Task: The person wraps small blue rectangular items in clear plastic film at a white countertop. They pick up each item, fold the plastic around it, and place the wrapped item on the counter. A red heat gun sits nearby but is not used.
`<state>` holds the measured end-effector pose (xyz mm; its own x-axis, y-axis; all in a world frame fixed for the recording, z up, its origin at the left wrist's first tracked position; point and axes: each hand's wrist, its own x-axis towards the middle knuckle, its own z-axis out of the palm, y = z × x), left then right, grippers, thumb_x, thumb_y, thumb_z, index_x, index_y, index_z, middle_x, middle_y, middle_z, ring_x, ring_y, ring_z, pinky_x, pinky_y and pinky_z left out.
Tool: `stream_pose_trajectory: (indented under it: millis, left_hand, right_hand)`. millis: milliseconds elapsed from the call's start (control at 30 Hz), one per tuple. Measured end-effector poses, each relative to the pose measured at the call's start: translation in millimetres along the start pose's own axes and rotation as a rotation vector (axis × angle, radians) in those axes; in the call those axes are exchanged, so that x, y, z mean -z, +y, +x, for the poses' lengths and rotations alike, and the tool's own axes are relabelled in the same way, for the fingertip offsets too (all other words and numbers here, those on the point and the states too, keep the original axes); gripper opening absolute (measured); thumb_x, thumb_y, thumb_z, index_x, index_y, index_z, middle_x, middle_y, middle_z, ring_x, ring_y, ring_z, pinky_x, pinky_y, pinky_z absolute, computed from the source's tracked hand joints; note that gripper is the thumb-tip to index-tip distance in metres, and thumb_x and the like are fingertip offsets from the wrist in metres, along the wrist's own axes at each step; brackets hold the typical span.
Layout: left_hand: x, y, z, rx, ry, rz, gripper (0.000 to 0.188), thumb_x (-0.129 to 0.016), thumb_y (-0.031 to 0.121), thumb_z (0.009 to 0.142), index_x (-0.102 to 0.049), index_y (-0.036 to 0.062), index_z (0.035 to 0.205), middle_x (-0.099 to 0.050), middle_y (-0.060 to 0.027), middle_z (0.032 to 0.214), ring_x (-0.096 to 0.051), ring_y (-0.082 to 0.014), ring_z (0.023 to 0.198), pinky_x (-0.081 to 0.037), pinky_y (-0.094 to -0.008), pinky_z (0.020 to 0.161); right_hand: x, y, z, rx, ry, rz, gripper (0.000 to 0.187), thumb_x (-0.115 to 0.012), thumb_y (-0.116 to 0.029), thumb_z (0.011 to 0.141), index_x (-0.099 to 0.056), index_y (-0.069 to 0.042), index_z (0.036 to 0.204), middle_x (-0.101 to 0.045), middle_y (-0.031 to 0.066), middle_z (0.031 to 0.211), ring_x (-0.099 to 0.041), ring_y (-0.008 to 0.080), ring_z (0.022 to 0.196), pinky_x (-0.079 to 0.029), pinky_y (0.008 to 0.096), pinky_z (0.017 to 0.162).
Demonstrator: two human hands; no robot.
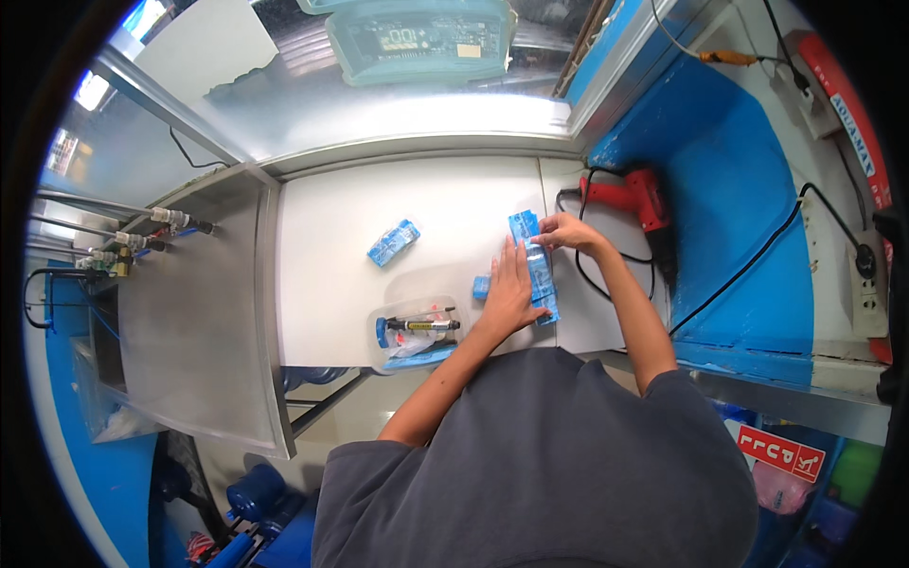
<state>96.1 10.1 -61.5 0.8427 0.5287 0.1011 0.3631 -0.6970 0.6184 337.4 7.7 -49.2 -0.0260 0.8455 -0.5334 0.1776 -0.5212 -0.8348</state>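
A stack of blue printed plastic strips (541,275) lies lengthwise on the white tabletop. My left hand (509,289) rests flat across its left side, fingers stretched out and pointing away from me. With fingers bent in a pinch, my right hand (565,232) grips the strips near their far end. A smaller blue piece (481,287) pokes out to the left from beside my left hand. Farther left lies a separate blue plastic bundle (394,243), touched by neither hand.
A clear plastic tub (377,355) at the near edge holds a yellow-and-black pen-like tool and other small items. At the right sits a red heat gun (649,201) with a looping black cord. A metal panel (204,312) with hose fittings stands left; glass rises behind.
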Motion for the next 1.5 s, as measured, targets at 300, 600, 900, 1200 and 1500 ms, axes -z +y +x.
stream_pose_trajectory:
  millis: [300, 600, 900, 1200, 1500]
  left_hand:
    - [-16.0, -2.1, 10.1, 0.045, 0.022, -0.072, 0.128, -0.086, 0.04, 0.07, -0.003, -0.0112, 0.153, -0.014, -0.0387, 0.155, -0.024, -0.0499, 0.145, -0.031, -0.0588, 0.113]
    - [-15.0, -0.9, 20.1, 0.033, 0.049, -0.008, 0.119, -0.085, 0.033, 0.069, -0.013, -0.0087, 0.154, -0.041, -0.0287, 0.141, -0.046, -0.04, 0.13, -0.037, -0.0549, 0.109]
    - [17.6, 6.7, 8.9, -0.186, -0.041, -0.011, 0.116, -0.082, 0.039, 0.073, -0.014, -0.0082, 0.154, -0.007, -0.0347, 0.16, -0.016, -0.0457, 0.15, -0.022, -0.0586, 0.118]
    - [-0.1, 4.0, -2.4, -0.247, 0.009, 0.052, 0.094, -0.069, 0.006, 0.075, -0.019, -0.0025, 0.155, -0.013, -0.0302, 0.161, -0.014, -0.042, 0.152, -0.014, -0.0604, 0.12]
    - [20.3, 9.2, 1.1, -0.135, -0.149, 0.07, 0.122, -0.087, 0.03, 0.067, -0.01, -0.0026, 0.156, -0.006, -0.0336, 0.161, -0.013, -0.0454, 0.151, -0.016, -0.0598, 0.119]
  right_hand:
    - [5.1, -5.4, -0.4, -0.14, 0.01, -0.115, 0.023, -0.078, -0.025, 0.088, -0.07, -0.005, 0.096, -0.066, -0.0012, 0.081, -0.059, 0.0073, 0.072, -0.048, 0.0245, 0.066]
    - [14.6, -24.1, -5.7, -0.184, -0.069, -0.207, 0.029, -0.082, -0.024, 0.085, -0.069, -0.001, 0.096, -0.067, 0.0017, 0.081, -0.059, 0.0098, 0.069, -0.05, 0.0265, 0.064]
    - [15.3, 0.2, -6.7, -0.205, 0.017, -0.114, 0.033, -0.075, -0.025, 0.091, -0.064, 0.0, 0.11, -0.069, 0.006, 0.084, -0.067, 0.0132, 0.073, -0.056, 0.0285, 0.067]
    - [6.6, 5.9, -20.8, -0.046, 0.136, -0.025, 0.026, -0.073, -0.017, 0.092, -0.06, 0.001, 0.105, -0.066, 0.0041, 0.076, -0.062, 0.0105, 0.062, -0.051, 0.0257, 0.057]
    - [-3.6, 3.2, -24.6, -0.04, 0.188, 0.092, 0.028, -0.075, -0.02, 0.091, -0.06, 0.001, 0.102, -0.063, 0.0022, 0.071, -0.059, 0.0096, 0.059, -0.048, 0.0246, 0.054]
